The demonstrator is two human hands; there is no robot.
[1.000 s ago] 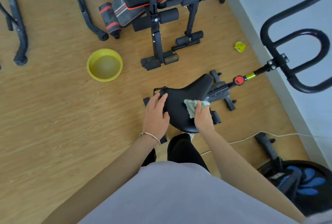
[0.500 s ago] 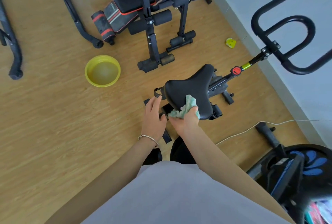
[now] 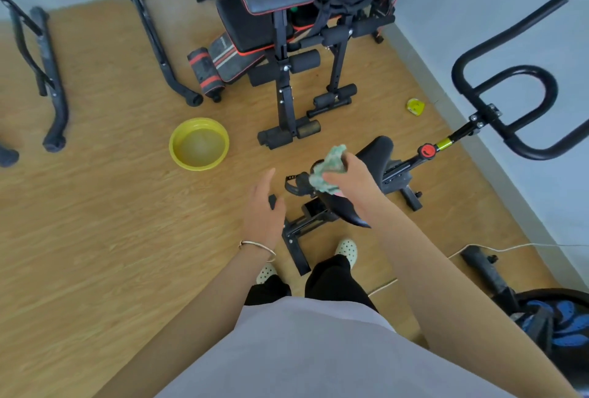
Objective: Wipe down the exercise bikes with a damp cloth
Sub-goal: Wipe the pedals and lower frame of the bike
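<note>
The exercise bike's black saddle (image 3: 374, 155) sits at the centre of the view, with its frame (image 3: 398, 173) and a red knob (image 3: 427, 151) running right toward the black handlebars (image 3: 506, 78). My right hand (image 3: 350, 179) grips a bunched pale green cloth (image 3: 328, 166) above the saddle's left side and hides much of the seat. My left hand (image 3: 263, 211) hovers left of the saddle with relaxed fingers, touching nothing. A bracelet circles that wrist.
A yellow basin of water (image 3: 199, 144) stands on the wooden floor to the left. A black and red weight bench (image 3: 280, 47) stands behind the bike. A white cable (image 3: 516, 247) and another machine's blue pedals (image 3: 554, 321) lie at lower right. A wall runs along the right.
My right hand has lifted the cloth from the saddle's near edge up over its left side. My left hand has come away and opened. The view has pulled back and up.
</note>
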